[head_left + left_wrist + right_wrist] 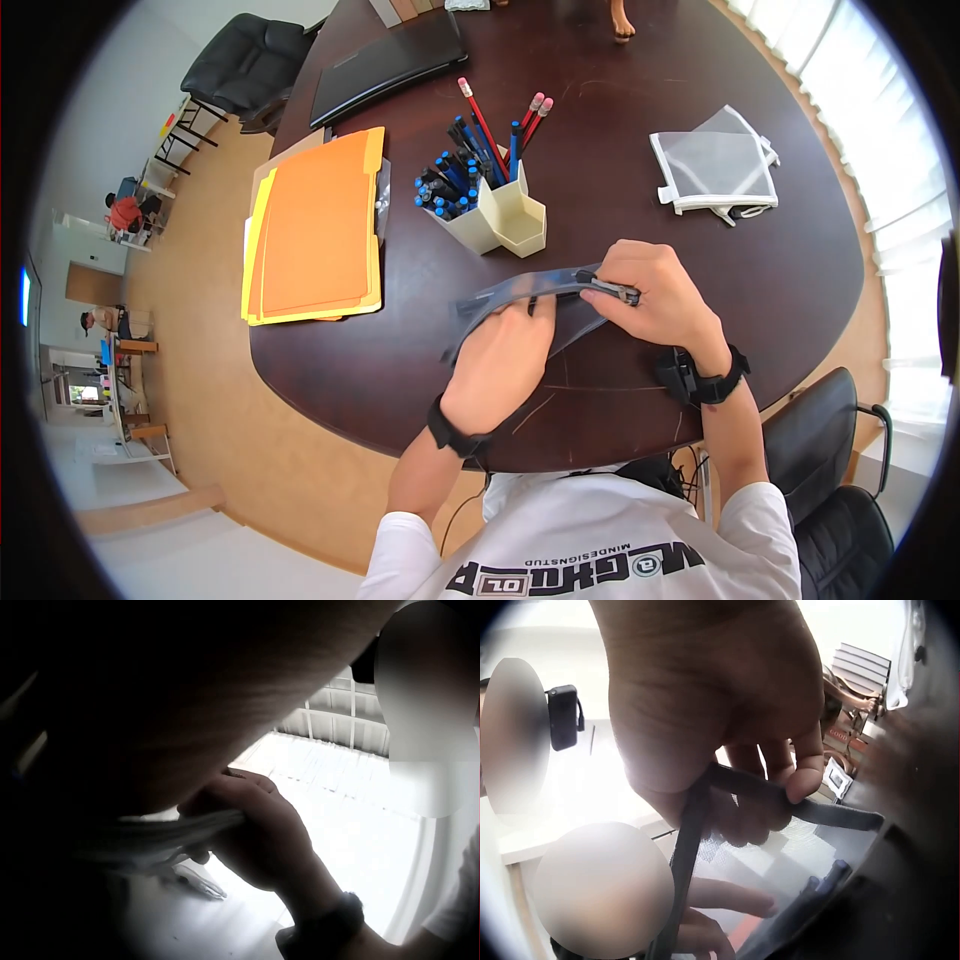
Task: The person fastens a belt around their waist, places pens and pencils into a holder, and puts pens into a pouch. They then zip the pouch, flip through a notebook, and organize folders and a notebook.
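Note:
A grey see-through mesh pouch [487,302] with a dark zipper edge is held up over the near part of the table. The right hand [650,290] pinches its zipper end between thumb and bent fingers. Fingers of the left hand [505,350] reach into the pouch, their tips partly covered by the mesh. In the right wrist view, one left finger [731,896] shows straight through the mesh. Dark pens [810,900] with blue ends appear beyond it. The left wrist view is mostly dark, with the right hand [255,825] at the pouch edge.
A pale pen holder [520,222] with several blue-ended pens and red pencils [480,115] stands just beyond the pouch. Orange folders [320,225] lie at left, a black laptop [390,75] behind them. White-edged mesh pouches [712,170] lie at right. An office chair [835,470] stands near right.

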Demonstrator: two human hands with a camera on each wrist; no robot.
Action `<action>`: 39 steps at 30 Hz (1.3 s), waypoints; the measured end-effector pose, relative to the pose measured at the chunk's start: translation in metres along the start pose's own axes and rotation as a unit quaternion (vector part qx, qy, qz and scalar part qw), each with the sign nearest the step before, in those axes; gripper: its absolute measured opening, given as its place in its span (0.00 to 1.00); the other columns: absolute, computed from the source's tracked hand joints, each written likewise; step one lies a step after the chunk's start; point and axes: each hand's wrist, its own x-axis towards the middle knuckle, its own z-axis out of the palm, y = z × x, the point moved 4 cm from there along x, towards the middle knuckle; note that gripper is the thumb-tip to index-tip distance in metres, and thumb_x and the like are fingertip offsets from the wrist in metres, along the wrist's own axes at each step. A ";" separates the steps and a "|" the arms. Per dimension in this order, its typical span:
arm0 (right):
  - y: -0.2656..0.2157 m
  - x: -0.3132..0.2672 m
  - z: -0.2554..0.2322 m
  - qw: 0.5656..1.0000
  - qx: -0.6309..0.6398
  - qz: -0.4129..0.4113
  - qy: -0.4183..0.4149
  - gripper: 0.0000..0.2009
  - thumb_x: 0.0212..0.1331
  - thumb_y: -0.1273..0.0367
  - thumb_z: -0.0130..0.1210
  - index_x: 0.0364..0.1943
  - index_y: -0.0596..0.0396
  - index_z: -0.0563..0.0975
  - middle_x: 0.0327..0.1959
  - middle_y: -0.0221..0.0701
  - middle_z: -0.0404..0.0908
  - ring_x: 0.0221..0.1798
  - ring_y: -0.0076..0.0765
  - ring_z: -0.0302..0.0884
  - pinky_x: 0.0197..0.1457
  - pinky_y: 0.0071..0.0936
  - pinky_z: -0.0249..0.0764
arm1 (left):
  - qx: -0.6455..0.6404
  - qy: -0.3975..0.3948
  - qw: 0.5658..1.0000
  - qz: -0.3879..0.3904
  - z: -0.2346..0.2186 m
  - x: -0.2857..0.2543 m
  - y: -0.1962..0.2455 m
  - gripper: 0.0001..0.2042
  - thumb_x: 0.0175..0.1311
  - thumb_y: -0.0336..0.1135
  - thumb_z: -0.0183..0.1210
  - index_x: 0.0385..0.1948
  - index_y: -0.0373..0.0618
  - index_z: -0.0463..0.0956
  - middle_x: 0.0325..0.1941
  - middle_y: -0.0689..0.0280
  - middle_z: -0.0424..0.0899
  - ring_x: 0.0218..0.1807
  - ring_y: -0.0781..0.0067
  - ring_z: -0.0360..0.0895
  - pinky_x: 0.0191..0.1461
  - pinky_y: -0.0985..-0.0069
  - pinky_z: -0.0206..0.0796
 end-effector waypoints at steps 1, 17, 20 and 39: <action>0.000 0.000 0.000 1.000 -0.003 -0.003 0.002 0.07 0.52 0.71 0.65 0.25 0.59 0.80 0.21 0.36 0.74 0.26 0.43 0.72 0.29 0.36 0.69 | 0.035 -0.057 0.996 -0.052 0.008 0.000 -0.004 0.14 0.60 0.25 0.58 0.47 0.34 0.76 0.39 0.46 0.81 0.36 0.46 0.84 0.40 0.59 0.78; 0.001 0.001 0.002 0.999 0.001 -0.007 0.045 0.11 0.53 0.67 0.69 0.27 0.60 0.81 0.23 0.35 0.77 0.26 0.40 0.74 0.29 0.33 0.69 | 0.064 0.042 0.995 -0.071 0.012 -0.002 -0.008 0.09 0.56 0.22 0.57 0.40 0.38 0.77 0.35 0.52 0.81 0.35 0.47 0.82 0.40 0.57 0.76; 0.001 0.001 0.001 0.999 0.001 0.006 0.051 0.12 0.55 0.65 0.69 0.26 0.59 0.82 0.23 0.36 0.78 0.26 0.41 0.74 0.30 0.34 0.69 | 0.027 0.028 0.996 -0.083 0.004 -0.004 -0.003 0.10 0.56 0.20 0.55 0.40 0.34 0.76 0.36 0.50 0.82 0.36 0.51 0.84 0.38 0.64 0.78; 0.006 0.002 -0.010 0.994 -0.024 0.019 0.109 0.09 0.56 0.68 0.67 0.27 0.61 0.82 0.22 0.36 0.78 0.26 0.40 0.75 0.29 0.34 0.69 | -0.221 0.355 0.902 -0.110 -0.053 -0.044 -0.031 0.04 0.59 0.24 0.65 0.33 0.40 0.80 0.29 0.66 0.83 0.22 0.79 0.73 0.25 0.81 0.62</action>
